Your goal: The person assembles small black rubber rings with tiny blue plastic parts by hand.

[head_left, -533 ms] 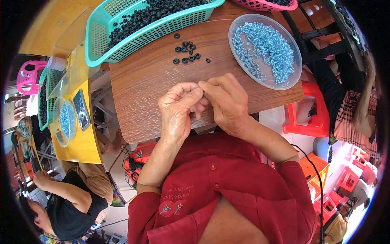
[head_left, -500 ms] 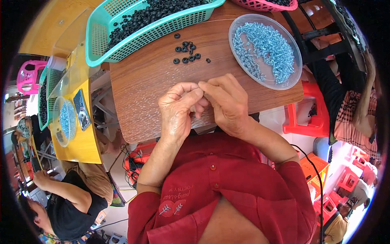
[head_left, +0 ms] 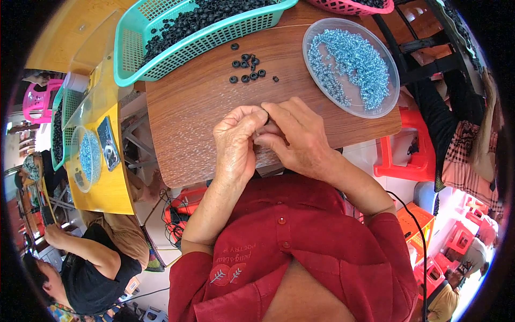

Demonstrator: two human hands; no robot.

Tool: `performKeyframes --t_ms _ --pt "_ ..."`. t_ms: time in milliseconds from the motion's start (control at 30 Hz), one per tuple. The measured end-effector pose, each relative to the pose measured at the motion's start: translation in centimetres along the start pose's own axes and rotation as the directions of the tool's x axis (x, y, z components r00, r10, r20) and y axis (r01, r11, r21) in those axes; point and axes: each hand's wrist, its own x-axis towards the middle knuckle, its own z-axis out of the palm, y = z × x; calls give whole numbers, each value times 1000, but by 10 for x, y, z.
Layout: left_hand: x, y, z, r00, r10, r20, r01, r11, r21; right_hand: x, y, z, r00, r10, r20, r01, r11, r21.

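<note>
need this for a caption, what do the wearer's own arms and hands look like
The left hand and right hand are ungloved; no ring shows on the visible fingers. No watch or bracelet shows either. The forearms are uncovered, below short, dark red shirt sleeves.

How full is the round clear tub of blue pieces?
Partly full: the blue pieces spread over much of the clear tub, but a bare patch shows around its lower middle.

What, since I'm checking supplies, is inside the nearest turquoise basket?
Small black rounded pieces lie heaped inside the turquoise basket; whatever lies beneath them is covered from view.
</note>
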Motion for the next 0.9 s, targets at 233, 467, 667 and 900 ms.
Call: performKeyframes --t_ms 233,467,667,900 --pt "-5 7 -1 999 -6 52 6 1000 12 2 7 0 998 -37 -46 36 999 -38" --pt "-16 16 -9 983 -79 165 63 993 103 2 11 2 990 -109 -88 106 993 -43" --pt "-17 12 -8 988 -42 152 29 996 86 5 17 5 957 -275 -98 266 959 -96" --pt "-15 8 -1 993 -39 110 36 999 25 5 21 8 930 -347 -121 343 938 -54"
